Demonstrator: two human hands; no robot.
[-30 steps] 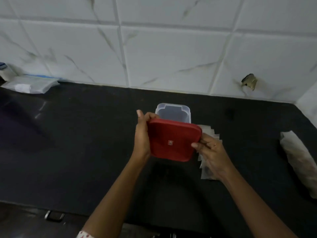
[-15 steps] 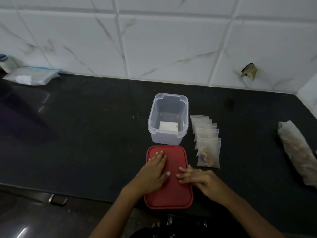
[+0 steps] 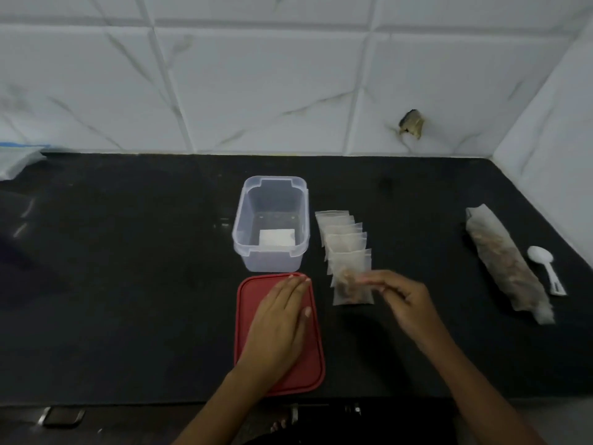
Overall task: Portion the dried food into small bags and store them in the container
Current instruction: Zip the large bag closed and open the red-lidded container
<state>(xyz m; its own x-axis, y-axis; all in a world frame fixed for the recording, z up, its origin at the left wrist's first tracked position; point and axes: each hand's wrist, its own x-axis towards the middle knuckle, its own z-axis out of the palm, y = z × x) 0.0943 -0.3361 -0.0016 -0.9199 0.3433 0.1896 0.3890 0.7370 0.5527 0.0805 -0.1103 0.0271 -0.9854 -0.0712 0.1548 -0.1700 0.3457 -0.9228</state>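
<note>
Right hand (image 3: 405, 298) moved onto nearest small bag (image 3: 352, 285), pinching it, left hand (image 3: 278, 319) flat on lid (image 3: 309, 361)

Landmark: clear plastic container (image 3: 271, 226), open-topped, upright on the black countertop (image 3: 128, 284).
Mouth of container: unobstructed from above; a white square lies on its floor.
Left of container: broad bare counter, open passage.
Behind container: bare strip up to the tiled wall (image 3: 256, 91).
Front of container: red lid (image 3: 308, 364) lying flat, left hand (image 3: 279, 322) resting on it.
Right of container: overlapping row of small bags (image 3: 345, 248), right hand (image 3: 404, 300) at the nearest one.
Far right of container: long food bag (image 3: 507, 261), white spoon (image 3: 544, 268) beside it.
</note>
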